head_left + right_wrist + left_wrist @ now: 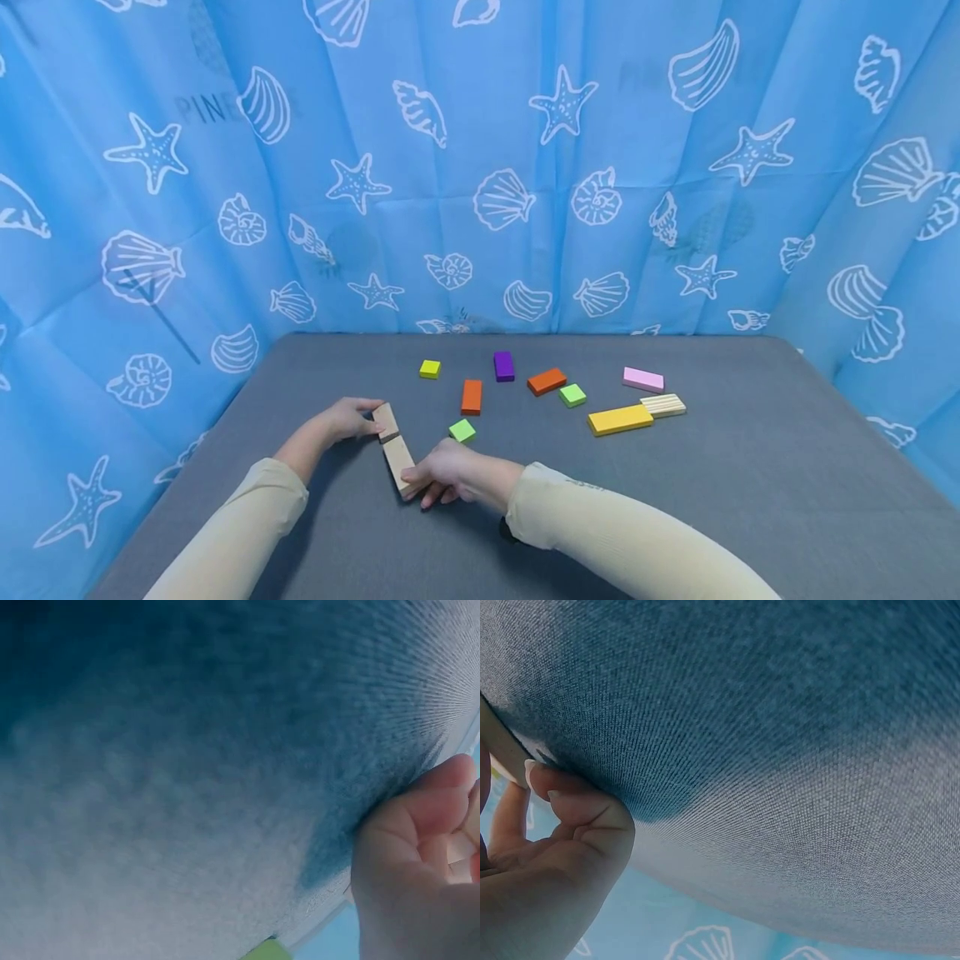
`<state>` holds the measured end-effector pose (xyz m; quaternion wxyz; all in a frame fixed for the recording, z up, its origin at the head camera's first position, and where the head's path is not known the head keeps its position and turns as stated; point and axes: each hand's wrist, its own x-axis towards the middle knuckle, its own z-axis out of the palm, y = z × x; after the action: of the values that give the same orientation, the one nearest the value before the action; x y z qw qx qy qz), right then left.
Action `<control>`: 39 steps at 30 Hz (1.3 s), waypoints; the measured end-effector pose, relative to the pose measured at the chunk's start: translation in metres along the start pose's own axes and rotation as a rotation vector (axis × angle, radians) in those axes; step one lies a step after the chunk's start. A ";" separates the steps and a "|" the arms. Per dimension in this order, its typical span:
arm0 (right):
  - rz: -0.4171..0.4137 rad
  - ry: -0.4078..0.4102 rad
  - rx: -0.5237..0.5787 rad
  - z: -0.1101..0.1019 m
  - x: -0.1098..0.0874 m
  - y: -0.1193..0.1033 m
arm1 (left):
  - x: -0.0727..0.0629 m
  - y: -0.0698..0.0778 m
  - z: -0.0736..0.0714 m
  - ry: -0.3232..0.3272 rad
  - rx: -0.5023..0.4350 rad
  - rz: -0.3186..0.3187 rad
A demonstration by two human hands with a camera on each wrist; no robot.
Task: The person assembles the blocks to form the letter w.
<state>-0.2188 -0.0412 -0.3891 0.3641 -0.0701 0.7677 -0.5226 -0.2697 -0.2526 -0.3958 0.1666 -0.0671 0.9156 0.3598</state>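
Note:
Two plain wooden blocks lie end to end in a slanting line on the grey cloth, with a thin dark line between their ends. My left hand (348,419) pinches the farther wooden block (385,416) between thumb and fingers. In the left wrist view, an edge of a wooden block (504,748) shows at my left fingers. My right hand (452,469) grips the near end of the nearer wooden block (397,458), thumb on top. The right wrist view shows my right hand (409,840) with its fingers bent, and the block is mostly hidden there.
Beyond my right hand lies a green block (462,431). Farther back are orange (472,397), yellow-green (430,369), purple (504,367), red-orange (547,382) and light green (572,395) blocks. To the right, a yellow block (620,420) touches a striped wooden block (663,405), near a pink block (643,379).

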 end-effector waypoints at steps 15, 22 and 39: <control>-0.076 0.048 -0.251 0.006 0.006 -0.001 | -0.003 0.001 -0.003 -0.021 0.009 -0.018; -0.098 0.023 -0.355 0.003 0.007 -0.003 | -0.005 0.001 -0.003 -0.022 0.009 -0.001; -0.184 -0.080 -0.671 -0.008 0.014 -0.003 | -0.004 0.002 0.002 0.015 0.024 -0.029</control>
<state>-0.2353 -0.0434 -0.3917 0.3017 -0.2753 0.8724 -0.2686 -0.2659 -0.2494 -0.3942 0.1657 -0.0810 0.9200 0.3457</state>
